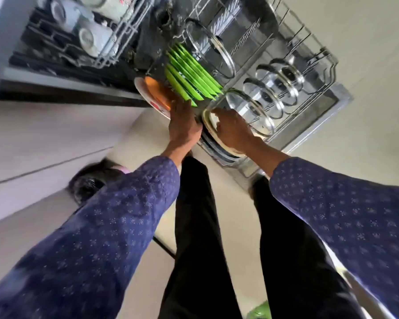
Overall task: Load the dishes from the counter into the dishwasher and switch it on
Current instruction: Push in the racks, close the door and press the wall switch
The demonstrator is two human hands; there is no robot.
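The dishwasher's lower rack (329, 72) is pulled out in front of me. Several green plates (189, 74) stand on edge in it, beside several glass lids (270, 93). My left hand (183, 120) holds an orange and white plate (156, 93) at the near end of the green row. My right hand (234, 130) grips the rim of a glass lid (207, 118) at the rack's front edge. The upper rack (115, 42) holds white cups (88, 38).
The open dishwasher door (341, 104) lies under the lower rack. A large glass lid (210, 49) leans further back. Pale floor (366, 42) surrounds the machine. My legs in black trousers (198, 226) stand close to the rack. A green object (259, 311) shows at the bottom edge.
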